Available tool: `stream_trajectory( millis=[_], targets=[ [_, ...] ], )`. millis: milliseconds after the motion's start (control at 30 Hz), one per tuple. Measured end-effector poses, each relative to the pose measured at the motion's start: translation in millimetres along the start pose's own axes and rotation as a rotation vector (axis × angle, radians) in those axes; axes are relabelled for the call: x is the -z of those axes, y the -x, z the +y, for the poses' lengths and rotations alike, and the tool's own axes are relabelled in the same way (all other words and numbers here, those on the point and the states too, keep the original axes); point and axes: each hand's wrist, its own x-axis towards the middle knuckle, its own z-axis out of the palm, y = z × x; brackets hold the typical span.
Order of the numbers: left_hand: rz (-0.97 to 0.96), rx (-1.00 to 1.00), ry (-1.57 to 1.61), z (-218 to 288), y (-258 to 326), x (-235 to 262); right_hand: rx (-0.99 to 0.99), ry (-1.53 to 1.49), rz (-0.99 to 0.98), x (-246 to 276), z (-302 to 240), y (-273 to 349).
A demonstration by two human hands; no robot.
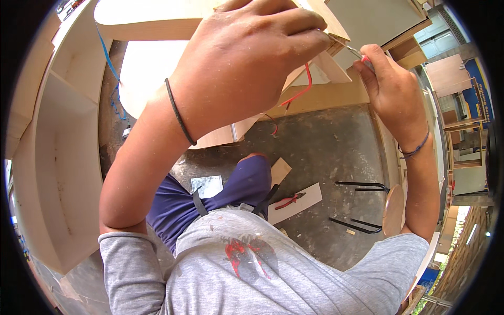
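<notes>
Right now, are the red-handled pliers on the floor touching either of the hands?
Apart. The head view shows the pliers lying on a wooden strip on the floor, far below the left hand and right hand.

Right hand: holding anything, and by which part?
The right hand pinches a thin metal tool with a red handle; its fingers close on the handle end. The tip points toward the left hand.

The one camera sat on my head, left of its twin, and looked steeply down my chest to the floor [325, 152]. It was very near my raised hands, which filled the upper frame. Its fisheye bent the shelf [58, 157] at the rim.
</notes>
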Motion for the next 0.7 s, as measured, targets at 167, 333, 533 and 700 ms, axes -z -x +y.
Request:
stream_trajectory(
  millis=[167,333,533,700],
  targets=[
    [0.017,-0.015,0.011,-1,1,0,-0.022,0.006,-0.028,3,-4,-4],
    [-0.019,-0.010,0.005,2,-4,-1,-0.009,-0.046,-0.017,-1,8,-1],
    [0.068,0.048,0.011,-3,3,-19,-0.033,-0.101,-0.018,-9,14,6],
    [0.035,0.054,0.005,-5,4,-14,-0.063,-0.089,-0.020,-7,10,16]
  ],
)
